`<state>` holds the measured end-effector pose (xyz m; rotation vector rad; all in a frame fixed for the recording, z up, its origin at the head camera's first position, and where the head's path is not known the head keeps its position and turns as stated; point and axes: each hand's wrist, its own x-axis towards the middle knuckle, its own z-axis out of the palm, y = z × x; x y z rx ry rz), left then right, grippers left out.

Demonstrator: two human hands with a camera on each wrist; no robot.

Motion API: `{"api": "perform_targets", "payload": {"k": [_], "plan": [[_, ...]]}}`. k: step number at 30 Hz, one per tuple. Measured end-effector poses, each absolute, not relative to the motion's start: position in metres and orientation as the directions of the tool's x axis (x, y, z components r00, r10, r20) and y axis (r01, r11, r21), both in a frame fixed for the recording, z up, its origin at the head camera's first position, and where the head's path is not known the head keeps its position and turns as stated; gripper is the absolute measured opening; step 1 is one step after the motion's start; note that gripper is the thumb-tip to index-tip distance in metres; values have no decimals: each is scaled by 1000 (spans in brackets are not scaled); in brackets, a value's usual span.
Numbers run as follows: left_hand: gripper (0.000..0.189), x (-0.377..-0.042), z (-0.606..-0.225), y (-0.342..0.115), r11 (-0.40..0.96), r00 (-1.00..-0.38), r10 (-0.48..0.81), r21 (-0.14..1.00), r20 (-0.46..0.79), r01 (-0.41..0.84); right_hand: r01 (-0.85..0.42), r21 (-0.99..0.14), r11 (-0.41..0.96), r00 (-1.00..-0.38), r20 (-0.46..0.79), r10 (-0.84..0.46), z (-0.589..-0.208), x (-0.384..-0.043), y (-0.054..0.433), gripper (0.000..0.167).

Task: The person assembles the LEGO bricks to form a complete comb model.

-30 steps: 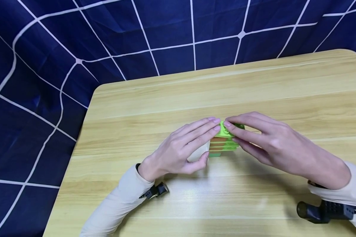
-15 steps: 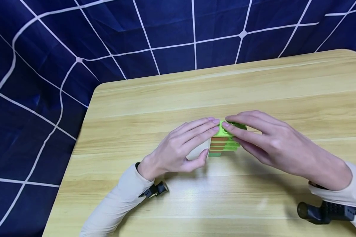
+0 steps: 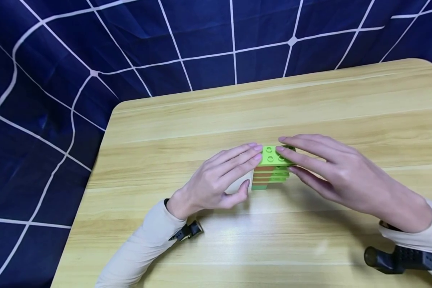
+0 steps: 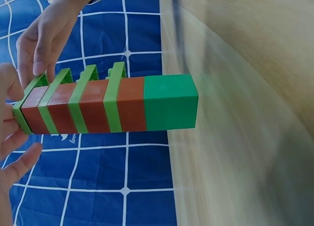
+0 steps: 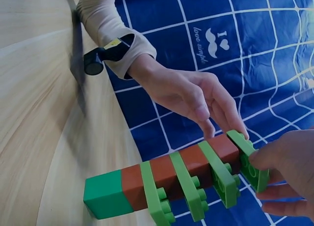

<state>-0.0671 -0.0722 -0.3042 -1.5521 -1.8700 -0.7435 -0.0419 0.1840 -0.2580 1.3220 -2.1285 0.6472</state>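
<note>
A tall tower of toy building bricks stands upright on the table. At its foot is a dark green brick [image 5: 109, 195]; above it, reddish-brown bricks [image 4: 131, 97] alternate with lime-green plates [image 5: 189, 186] that jut out to one side. A lime-green plate [image 3: 270, 155] caps the tower, studs partly visible in the head view. My left hand [image 3: 216, 178] rests its straight fingertips against the cap's left edge, thumb apart from the tower. With my right hand [image 3: 333, 170], I pinch the cap's right end, index finger over the studs and thumb at the near edge.
The tower stands on a light wooden table [image 3: 187, 128] with rounded corners. A dark blue cloth [image 3: 205, 36] with white grid lines hangs behind it and on the left. Small black cameras [image 3: 399, 258] are strapped to both wrists.
My right hand has shifted slightly right along the top plate, and its fingers have spread a little, uncovering more studs. My left hand stays nearly still at the tower's left side.
</note>
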Motion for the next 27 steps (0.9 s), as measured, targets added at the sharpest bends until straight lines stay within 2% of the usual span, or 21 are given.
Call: {"api": "perform_targets", "payload": {"k": [8,18,27], "plan": [[42,-67,-309,-73,155,-137,625,50,768,987,-922,-115,369,-338,703,-625,-260,-42,182,38],[45,-66,-310,-70,185,-116,635,-5,764,983,-938,-95,332,-288,746,-601,-266,-40,182,34],[46,-64,-312,-70,217,-139,627,-1,767,976,-950,-61,307,-247,750,-614,-268,-41,180,33]]}}
